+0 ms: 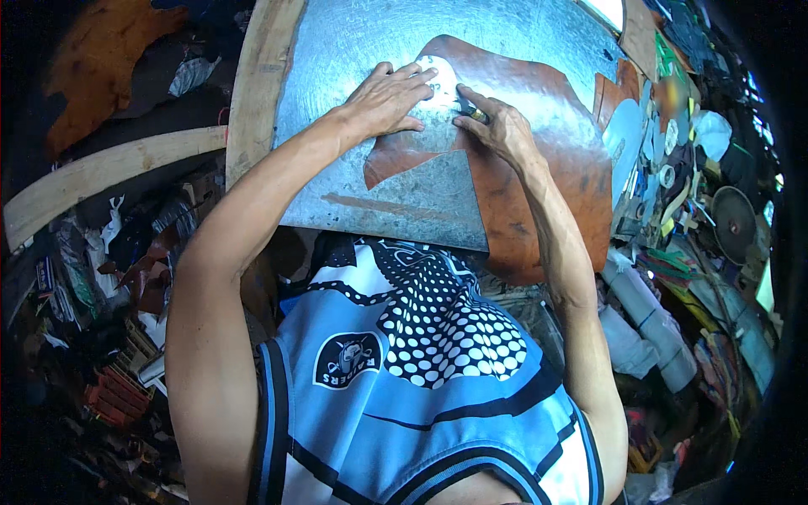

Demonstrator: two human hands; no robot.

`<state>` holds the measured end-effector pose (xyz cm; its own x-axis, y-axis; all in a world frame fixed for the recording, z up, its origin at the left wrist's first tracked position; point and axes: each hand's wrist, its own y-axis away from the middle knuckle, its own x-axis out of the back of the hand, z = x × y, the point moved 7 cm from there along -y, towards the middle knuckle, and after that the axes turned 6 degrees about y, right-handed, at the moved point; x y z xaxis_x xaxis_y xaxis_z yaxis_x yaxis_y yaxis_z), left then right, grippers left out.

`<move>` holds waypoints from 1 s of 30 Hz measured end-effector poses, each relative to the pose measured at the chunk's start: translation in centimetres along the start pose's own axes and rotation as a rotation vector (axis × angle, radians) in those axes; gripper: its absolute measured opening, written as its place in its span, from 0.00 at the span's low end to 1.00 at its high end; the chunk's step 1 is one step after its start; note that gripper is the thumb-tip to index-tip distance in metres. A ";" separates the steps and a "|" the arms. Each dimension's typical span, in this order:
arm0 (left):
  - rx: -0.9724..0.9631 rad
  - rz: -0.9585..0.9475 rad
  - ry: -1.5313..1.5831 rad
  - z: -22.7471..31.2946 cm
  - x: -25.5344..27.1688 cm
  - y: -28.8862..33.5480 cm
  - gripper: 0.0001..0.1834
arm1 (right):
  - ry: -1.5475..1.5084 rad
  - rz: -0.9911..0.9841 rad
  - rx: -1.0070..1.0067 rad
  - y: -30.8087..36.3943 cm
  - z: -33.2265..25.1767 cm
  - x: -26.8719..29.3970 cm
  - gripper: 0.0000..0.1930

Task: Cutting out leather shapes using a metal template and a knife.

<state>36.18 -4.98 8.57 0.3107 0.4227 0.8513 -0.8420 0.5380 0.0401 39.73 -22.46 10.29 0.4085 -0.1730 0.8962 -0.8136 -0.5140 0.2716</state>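
A large piece of brown leather [547, 202] lies over a scratched metal-topped table [353, 42], one flap hanging past the near edge. On the leather's left part rests a small white rounded piece [441, 84], perhaps a pattern. My left hand [387, 101] is flat with its fingers spread, the fingertips pressing on this white piece. Close to its right edge, my right hand [503, 130] is closed in a pinch around something small and dark. The fingers hide most of that thing, so its kind does not show.
Wooden boards edge the table's left side [261, 93]. A thin brown strip [362, 204] lies near the front edge. Leather scraps [619, 88] and a grey sheet [623, 139] sit at the right, beside cluttered shelves with a round disc [734, 223]. Rolled sheets [648, 311] lie lower right.
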 end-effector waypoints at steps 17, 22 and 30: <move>0.311 -0.211 -0.170 5.5 -0.1 -2.9 0.25 | 0.188 -0.076 0.702 -9.2 -3.4 5.3 0.12; 0.346 -0.165 -0.094 5.1 0.0 -2.1 0.24 | 0.260 -0.218 0.881 -12.0 -5.3 3.6 0.13; 0.362 -0.152 -0.026 4.9 -0.2 -1.7 0.22 | 0.252 -0.274 0.944 -12.6 -6.1 3.1 0.12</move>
<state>35.37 -9.54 10.89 0.4366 0.3370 0.8341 -0.8897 0.2996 0.3446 48.71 -11.37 11.77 0.3438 0.1769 0.9222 -0.0012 -0.9820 0.1888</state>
